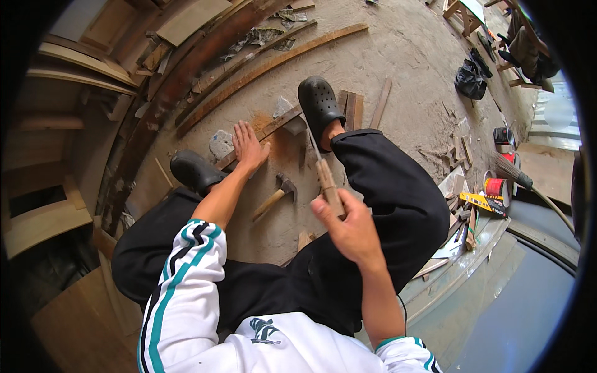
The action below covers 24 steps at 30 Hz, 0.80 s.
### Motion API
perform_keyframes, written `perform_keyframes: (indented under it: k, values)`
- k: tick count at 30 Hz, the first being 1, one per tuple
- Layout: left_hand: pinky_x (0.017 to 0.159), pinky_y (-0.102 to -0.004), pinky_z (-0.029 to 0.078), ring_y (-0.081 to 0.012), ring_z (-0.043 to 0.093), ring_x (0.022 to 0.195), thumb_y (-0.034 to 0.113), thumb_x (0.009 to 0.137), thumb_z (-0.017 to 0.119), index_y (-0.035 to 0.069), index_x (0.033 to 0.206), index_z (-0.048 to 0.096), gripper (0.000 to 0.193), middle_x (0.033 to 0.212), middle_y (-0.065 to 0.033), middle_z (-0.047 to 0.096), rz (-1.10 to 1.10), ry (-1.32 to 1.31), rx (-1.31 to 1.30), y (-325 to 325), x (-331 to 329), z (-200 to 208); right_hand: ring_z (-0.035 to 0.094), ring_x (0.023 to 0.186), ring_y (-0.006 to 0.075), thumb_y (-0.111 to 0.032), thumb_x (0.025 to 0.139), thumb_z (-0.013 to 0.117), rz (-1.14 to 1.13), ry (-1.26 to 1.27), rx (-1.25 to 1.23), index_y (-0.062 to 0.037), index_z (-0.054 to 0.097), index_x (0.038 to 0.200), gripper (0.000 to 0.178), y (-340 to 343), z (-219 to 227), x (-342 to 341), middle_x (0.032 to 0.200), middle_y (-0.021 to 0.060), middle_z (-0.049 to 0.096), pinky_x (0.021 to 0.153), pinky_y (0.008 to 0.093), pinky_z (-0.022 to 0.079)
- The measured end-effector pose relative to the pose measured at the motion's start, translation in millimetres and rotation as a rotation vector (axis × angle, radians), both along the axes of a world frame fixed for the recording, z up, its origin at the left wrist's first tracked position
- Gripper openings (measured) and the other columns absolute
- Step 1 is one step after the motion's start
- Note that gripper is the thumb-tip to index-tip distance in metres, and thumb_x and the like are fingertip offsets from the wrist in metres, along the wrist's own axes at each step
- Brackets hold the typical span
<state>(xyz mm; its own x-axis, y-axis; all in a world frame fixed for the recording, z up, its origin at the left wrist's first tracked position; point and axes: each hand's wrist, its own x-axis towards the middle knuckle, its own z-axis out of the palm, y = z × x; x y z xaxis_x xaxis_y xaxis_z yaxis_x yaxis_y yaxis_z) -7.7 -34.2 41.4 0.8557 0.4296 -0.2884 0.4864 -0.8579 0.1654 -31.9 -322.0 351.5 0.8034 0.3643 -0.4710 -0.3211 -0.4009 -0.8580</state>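
My right hand is closed around the wooden handle of a handsaw. Its thin blade, seen nearly edge-on, points away toward a narrow wood strip, by my right shoe. My left hand lies with fingers stretched out on the strip, left of the saw. Stone blocks sit beside and under the strip, and reddish sawdust is spread around it. A hammer with a wooden handle lies on the floor between my legs. Whether the blade touches the strip I cannot tell.
Long wood strips lie beyond my left shoe. Wooden cabinet frames stand at left. At right are wood scraps, a broom, a red spool and a black bag. A person sits far right.
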Motion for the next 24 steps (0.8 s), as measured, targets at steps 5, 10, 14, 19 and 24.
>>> perform_keyframes:
  k: [5, 10, 14, 19, 24]
  values:
    - [0.119, -0.051, 0.003, -0.0435, -0.001, 0.148, 0.051, 0.084, 0.059, -0.007, 0.151, 0.003, 0.105, 0.159, -0.0277, 0.002, -0.17, 0.084, 0.031, -38, 19, -3, 0.054, 0.064, 0.0121, -0.044, 0.086, 0.072, 0.066, 0.133, -0.177, 0.0005, 0.065, 0.094, 0.046, 6, -15, -7, 0.068, 0.0044, 0.06, 0.061, 0.0281, 0.045]
    - [0.118, -0.046, 0.02, -0.0357, 0.025, 0.145, 0.04, 0.085, 0.062, -0.004, 0.145, 0.032, 0.08, 0.153, -0.0211, 0.032, -0.532, 0.081, -0.271, -79, -60, -31, 0.056, 0.058, 0.0183, -0.032, 0.084, 0.075, 0.091, -0.06, -0.191, 0.001, 0.064, 0.089, 0.036, 15, -25, -16, 0.065, 0.0108, 0.061, 0.058, 0.0316, 0.046]
    - [0.118, -0.0465, 0.02, -0.0306, 0.029, 0.144, 0.034, 0.084, 0.062, 0.002, 0.145, 0.036, 0.074, 0.153, -0.0181, 0.034, -0.592, -0.156, -0.112, -74, -87, -29, 0.059, 0.056, 0.022, -0.022, 0.085, 0.073, 0.079, -0.333, -0.196, 0.0021, 0.062, 0.087, 0.027, 17, -38, -23, 0.065, 0.0151, 0.061, 0.055, 0.0339, 0.046]
    - [0.118, -0.0499, 0.017, -0.0373, 0.022, 0.145, 0.034, 0.084, 0.063, 0.004, 0.149, 0.028, 0.08, 0.156, -0.0192, 0.027, -0.274, -0.279, 0.069, -18, -65, -3, 0.062, 0.061, 0.0355, -0.027, 0.088, 0.066, 0.139, -0.355, -0.251, 0.0018, 0.063, 0.089, 0.03, 29, -43, -29, 0.064, 0.0203, 0.062, 0.058, 0.0428, 0.047]
    - [0.115, -0.0525, 0.024, -0.0494, 0.018, 0.142, 0.034, 0.087, 0.061, 0.005, 0.152, 0.022, 0.081, 0.157, -0.021, 0.021, 0.091, 0.026, -0.048, 24, -58, -1, 0.063, 0.061, 0.0417, -0.034, 0.091, 0.061, 0.124, -0.256, -0.24, 0.0021, 0.064, 0.09, 0.036, 53, -47, -29, 0.063, 0.0233, 0.062, 0.059, 0.0459, 0.048]
